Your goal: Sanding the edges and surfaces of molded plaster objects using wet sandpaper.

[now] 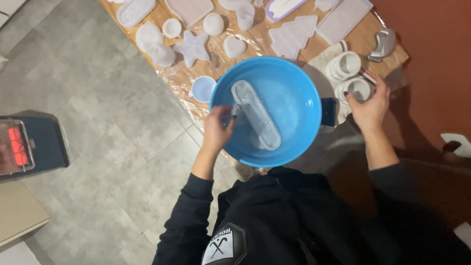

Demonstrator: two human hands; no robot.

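Note:
A round blue basin (294,83) holding a little cloudy water sits at the near edge of a low wooden table (365,37). A long grey oval mould (256,116) lies in the water. My left hand (219,128) reaches over the basin's left rim and its fingers pinch the mould's left edge. My right hand (369,105) is off to the right of the basin, fingers curled around a small white cup (358,89). A second white cup (346,65) stands just behind it.
Several pale moulds cover the plastic-wrapped table: a star (192,47), a heart (234,46), a tree shape (292,35). A small light blue cup (203,89) stands left of the basin. A glowing heater (17,145) stands on the grey tiled floor at left.

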